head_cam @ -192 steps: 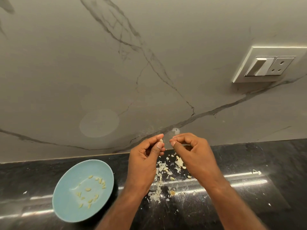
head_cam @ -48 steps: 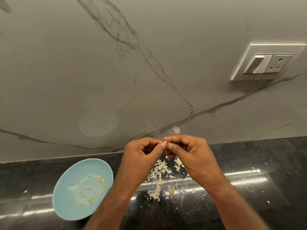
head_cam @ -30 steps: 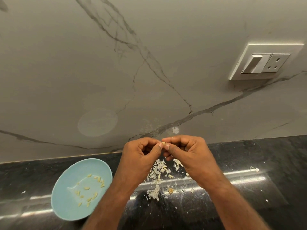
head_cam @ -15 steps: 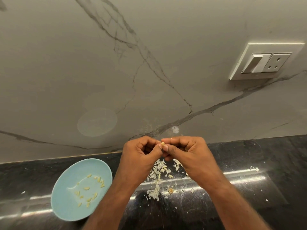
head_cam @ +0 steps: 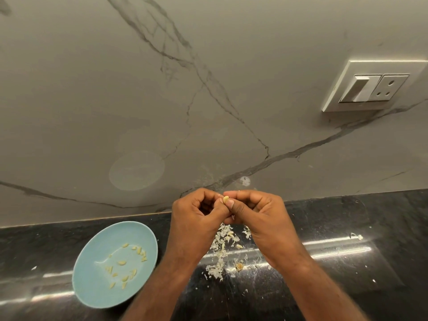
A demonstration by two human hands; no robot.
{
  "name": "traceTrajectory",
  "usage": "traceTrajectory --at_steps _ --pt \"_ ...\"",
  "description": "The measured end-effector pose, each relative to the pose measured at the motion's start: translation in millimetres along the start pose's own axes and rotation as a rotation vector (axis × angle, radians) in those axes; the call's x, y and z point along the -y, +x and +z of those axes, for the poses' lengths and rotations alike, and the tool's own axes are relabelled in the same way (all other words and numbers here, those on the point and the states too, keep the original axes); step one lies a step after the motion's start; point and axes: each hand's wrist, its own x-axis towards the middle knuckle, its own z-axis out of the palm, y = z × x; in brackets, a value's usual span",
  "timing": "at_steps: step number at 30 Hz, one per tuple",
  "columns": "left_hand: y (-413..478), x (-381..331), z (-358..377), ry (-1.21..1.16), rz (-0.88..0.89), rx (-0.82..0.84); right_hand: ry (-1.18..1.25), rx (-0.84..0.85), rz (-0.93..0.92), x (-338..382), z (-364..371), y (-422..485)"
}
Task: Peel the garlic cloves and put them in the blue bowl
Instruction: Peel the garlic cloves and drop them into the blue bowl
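Now that the two have closed together, left hand and right hand both pinch one garlic clove in curled fingers, its yellow tip bare, so it looks nearly ready for the blue bowl, near left.

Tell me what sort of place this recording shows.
Most likely a home kitchen: a polished black counter, a veined backsplash with a switch-and-socket plate, and garlic peels beside a blue bowl.

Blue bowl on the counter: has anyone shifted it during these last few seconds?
No. The blue bowl sits just where it was, directly below the round pale mark on the wall.
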Motion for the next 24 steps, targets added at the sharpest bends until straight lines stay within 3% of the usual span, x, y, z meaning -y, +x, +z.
traceTrajectory --at_steps 13,20,24 --pt "0.9 3.1 1.2 0.003 -0.003 -0.040 0.036 0.038 0.030 -5.5 1.7 2.3" --pt "2.5 8.8 0.4 0.030 -0.084 -0.056 0.274 0.059 0.076 -2.4 -5.6 3.5" --pt "-0.9 3.3 1.0 -0.016 -0.058 -0.014 0.194 0.005 0.029 -2.3 -6.4 4.6"
